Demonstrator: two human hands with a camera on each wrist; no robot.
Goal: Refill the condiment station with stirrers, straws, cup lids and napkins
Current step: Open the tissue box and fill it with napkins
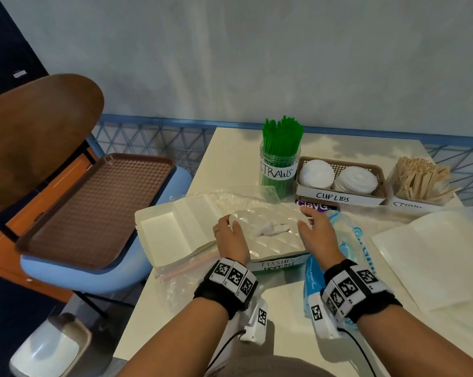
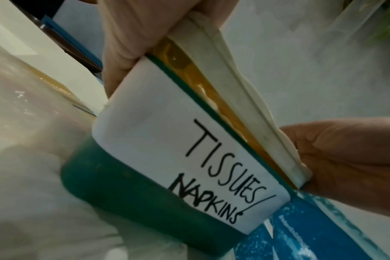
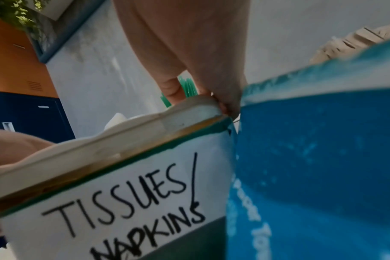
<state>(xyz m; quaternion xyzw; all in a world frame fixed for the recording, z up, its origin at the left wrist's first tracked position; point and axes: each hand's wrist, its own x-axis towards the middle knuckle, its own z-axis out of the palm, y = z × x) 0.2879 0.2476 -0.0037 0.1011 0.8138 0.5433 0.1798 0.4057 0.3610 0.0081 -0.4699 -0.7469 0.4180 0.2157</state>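
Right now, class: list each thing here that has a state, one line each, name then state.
tissue box: lid on, a tissue poking from the slot
left hand: gripping the lid's left end
right hand: gripping the lid's right end
straw jar: open, full
cup lid basket: two stacks
takeaway box: open

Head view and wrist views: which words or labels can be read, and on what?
"STRAWS": straw jar.
"CUP LIDS": lid basket.
"TISSUES/ NAPKINS": green tissue box.
"ClayG", cut off: purple pack.
"STIRR", cut off: stirrer holder.
Blue wrapper print: too blurred.
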